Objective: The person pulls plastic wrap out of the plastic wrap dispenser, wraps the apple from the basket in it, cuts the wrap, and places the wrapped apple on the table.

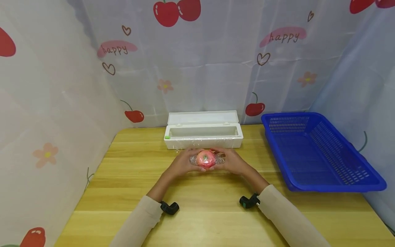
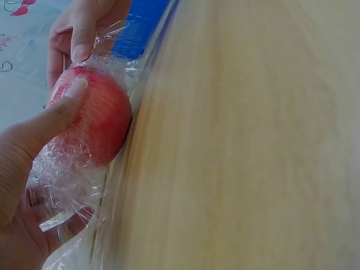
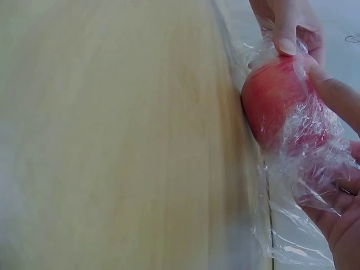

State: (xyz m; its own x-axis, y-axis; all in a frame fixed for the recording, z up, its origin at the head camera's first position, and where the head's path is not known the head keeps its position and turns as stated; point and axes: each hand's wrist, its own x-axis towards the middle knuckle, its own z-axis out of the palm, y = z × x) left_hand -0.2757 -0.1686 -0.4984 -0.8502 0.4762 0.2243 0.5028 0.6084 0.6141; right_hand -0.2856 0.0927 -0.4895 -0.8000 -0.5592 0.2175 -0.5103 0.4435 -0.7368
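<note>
A red apple (image 1: 205, 159) wrapped in clear cling film sits low over the table between both hands. The left hand (image 1: 183, 162) grips it from the left, its thumb lying across the apple's skin in the left wrist view. From the other side the right hand (image 1: 233, 161) holds it, thumb on the fruit. Crumpled cling film (image 3: 315, 146) bunches out at both sides of the apple, partly inside the palms. Just behind the hands stands a white cling film dispenser (image 1: 203, 143), its lid raised, with a green slider at the left of its front edge.
A blue plastic basket (image 1: 287, 176) with mesh sides stands on the right of the wooden table (image 1: 197, 223). A printed curtain (image 1: 200, 68) hangs behind the table and along both sides. A black camera is strapped on each wrist.
</note>
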